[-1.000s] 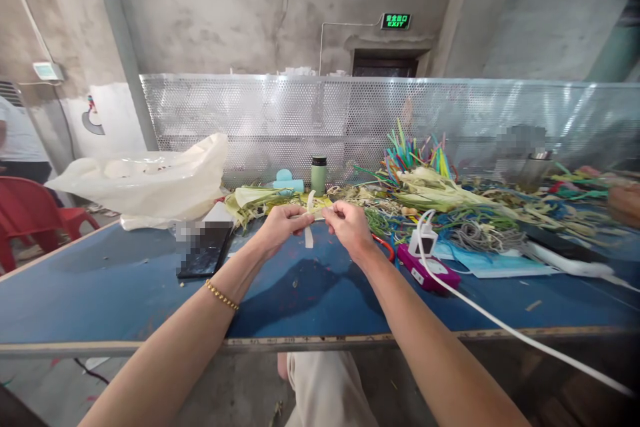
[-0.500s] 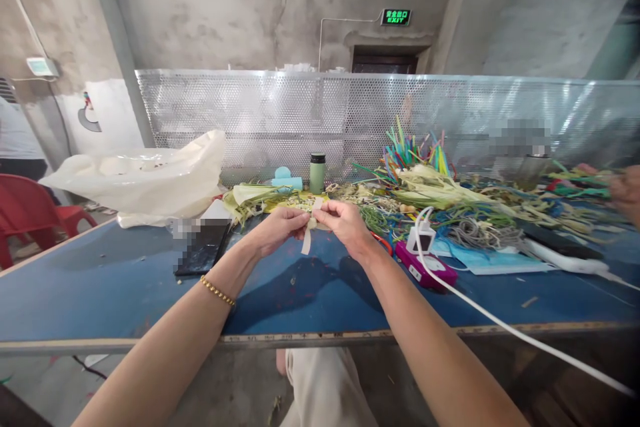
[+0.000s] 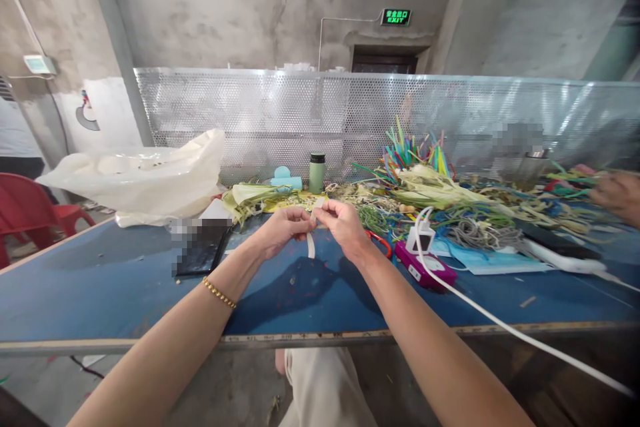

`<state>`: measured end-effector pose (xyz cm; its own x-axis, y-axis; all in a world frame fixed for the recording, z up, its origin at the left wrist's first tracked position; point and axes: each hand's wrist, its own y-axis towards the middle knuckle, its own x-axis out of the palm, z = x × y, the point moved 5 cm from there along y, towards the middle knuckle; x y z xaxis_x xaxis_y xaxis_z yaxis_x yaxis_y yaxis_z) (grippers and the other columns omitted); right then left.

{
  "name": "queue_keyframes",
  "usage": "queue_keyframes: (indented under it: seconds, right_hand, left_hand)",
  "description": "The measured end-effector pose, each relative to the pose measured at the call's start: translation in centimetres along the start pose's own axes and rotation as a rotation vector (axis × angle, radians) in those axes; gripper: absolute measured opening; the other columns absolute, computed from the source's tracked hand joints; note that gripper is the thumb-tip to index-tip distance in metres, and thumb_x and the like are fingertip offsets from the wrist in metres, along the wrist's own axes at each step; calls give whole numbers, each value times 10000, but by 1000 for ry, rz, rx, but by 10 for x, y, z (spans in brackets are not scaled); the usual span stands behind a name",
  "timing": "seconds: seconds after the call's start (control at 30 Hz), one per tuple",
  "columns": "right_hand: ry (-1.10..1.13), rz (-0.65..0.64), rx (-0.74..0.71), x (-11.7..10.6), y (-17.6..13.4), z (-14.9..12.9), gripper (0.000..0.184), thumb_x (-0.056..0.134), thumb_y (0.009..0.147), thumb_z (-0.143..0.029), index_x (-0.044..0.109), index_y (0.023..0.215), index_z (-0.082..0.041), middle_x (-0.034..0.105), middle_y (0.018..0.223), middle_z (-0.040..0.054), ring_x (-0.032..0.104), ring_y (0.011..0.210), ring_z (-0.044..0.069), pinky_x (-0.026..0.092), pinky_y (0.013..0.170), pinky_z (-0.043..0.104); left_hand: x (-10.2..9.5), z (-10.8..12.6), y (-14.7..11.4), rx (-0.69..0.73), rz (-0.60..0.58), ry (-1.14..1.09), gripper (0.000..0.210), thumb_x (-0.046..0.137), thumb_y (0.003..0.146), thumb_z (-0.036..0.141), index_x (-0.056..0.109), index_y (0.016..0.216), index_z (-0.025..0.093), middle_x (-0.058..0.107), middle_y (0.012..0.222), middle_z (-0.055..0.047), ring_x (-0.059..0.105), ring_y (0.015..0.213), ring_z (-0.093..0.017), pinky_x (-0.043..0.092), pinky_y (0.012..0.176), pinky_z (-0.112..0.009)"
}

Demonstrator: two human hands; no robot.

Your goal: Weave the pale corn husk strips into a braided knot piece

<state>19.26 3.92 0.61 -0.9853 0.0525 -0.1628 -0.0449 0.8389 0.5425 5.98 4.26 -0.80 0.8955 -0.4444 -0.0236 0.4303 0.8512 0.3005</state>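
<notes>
A pale, flat strip [image 3: 311, 245] hangs down between my two hands above the blue table [image 3: 280, 307]; its short upper end sticks out over the fingertips. My left hand [image 3: 287, 227], below a gold bead bracelet [image 3: 219, 292], pinches the strip with thumb and curled fingers. From the other side my right hand [image 3: 343, 223] grips it too, thumb and forefinger pressed together. The fingertips of both hands meet, so the middle of the strip is hidden. Behind them lie pale dried husks [image 3: 253, 195] and a yellow sheet [image 3: 295, 201] with small bits on it.
A green bottle [image 3: 317, 173] stands behind my hands. To the right are a purple box [image 3: 425, 267] with a white charger [image 3: 421, 239] and cable, cords, husks and coloured stems [image 3: 413, 150]. A cream plastic bag [image 3: 145, 180] sits left. Another person's hand [image 3: 620, 193] reaches in at far right.
The strip's hanging end has swung slightly right and looks narrower. My fingers have shifted a little around it. The other person's hand at the right has come further into view.
</notes>
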Motion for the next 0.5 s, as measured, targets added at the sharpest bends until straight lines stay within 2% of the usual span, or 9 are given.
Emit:
queue_keyframes:
  seconds: [0.23,0.33,0.5]
  right_hand:
    - [-60,22,-14,2,0,4,247,628,733,-387,560,629,-173,489,553,-24,417,549,117,327,526,251]
    - [-29,19,-1,2,1,4,253,631,729,-404,583,658,-165,537,592,-9,459,572,126,355,539,253]
    - [-31,70,2,-2,3,3,256,643,717,-406,589,664,-162,565,625,2,480,592,127,376,557,253]
  left_hand:
    - [3,-1,-2,-28,-30,42,210,762,633,251,595,600,129,517,575,19,444,528,-79,312,529,-251]
    - [4,3,-3,-20,-62,38,223,771,647,268,609,609,120,522,602,16,436,550,-75,334,549,-247]
    - [1,6,-4,-4,-78,39,265,783,677,321,679,793,107,597,658,-12,505,603,-99,391,614,-260]
